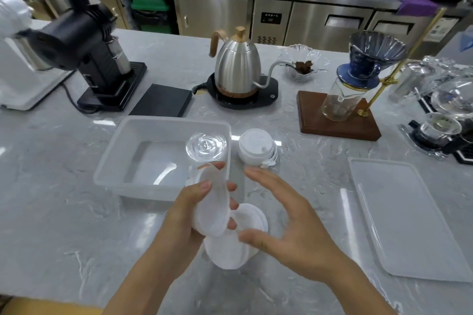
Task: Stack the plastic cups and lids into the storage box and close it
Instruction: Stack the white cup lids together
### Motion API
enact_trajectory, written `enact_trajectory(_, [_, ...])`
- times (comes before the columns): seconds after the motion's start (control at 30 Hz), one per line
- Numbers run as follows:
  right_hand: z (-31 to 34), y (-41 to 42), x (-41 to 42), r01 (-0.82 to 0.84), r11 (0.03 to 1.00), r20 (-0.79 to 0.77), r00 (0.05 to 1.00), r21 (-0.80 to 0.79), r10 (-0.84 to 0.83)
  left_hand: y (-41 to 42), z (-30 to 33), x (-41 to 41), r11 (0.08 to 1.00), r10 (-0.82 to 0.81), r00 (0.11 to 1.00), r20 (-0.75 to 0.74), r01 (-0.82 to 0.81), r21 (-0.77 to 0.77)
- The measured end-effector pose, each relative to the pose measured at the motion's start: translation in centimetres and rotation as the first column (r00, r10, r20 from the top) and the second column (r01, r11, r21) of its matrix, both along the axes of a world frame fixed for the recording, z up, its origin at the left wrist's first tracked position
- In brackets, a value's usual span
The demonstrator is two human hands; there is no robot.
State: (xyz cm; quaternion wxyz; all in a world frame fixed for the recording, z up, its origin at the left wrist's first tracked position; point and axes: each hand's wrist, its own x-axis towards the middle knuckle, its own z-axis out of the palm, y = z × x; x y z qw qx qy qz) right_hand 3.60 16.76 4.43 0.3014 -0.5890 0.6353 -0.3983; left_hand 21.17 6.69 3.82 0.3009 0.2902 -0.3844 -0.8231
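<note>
A translucent storage box [120, 161] stands open on the marble counter, with a clear plastic lid [206, 147] inside at its right end. My left hand [184, 215] grips a stack of white lids [211, 206] held on edge beside the box's near right corner. My right hand [289, 220] hovers just right of that stack, fingers straight, holding nothing. More white lids [227, 250] lie on the counter under both hands. A stack of white lids [256, 149] sits right of the box. The box's flat lid [409, 220] lies at the right.
Behind the box stand a black scale [161, 100], a steel gooseneck kettle [236, 69] on its base and a black grinder [87, 54]. A pour-over stand [337, 117] with a blue dripper and glassware [445, 115] occupy the right back.
</note>
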Motion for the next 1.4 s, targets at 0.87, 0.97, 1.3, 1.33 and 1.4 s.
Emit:
enact_trajectory(0.87, [-6.1,-0.3,0.0,-0.166,0.937,-0.214,0.947,0.307,0.238,3.3,-6.8,4.6,0.950,0.254,0.833,0.492,-0.120,-0.287])
enact_trajectory(0.97, [-6.2,-0.5,0.1,-0.192,0.943,-0.191,0.949,0.272,0.249,3.3,-7.0,4.2,0.961,0.235,0.839,0.491,-0.123,-0.249])
enact_trajectory(1.3, [-5.9,-0.5,0.2,-0.160,0.939,-0.094,0.976,0.304,0.197,3.4,-6.3,3.8,0.959,0.234,0.843,0.484,-0.116,-0.260])
enact_trajectory(1.33, [-5.8,-0.4,0.2,-0.154,0.942,-0.081,0.979,0.299,0.186,3.4,-6.2,3.8,0.954,0.240,0.845,0.479,-0.114,-0.277])
enact_trajectory(1.4, [-5.5,-0.3,0.1,-0.137,0.950,-0.048,0.987,0.280,0.156,3.4,-5.7,3.8,0.944,0.250,0.849,0.465,-0.108,-0.311])
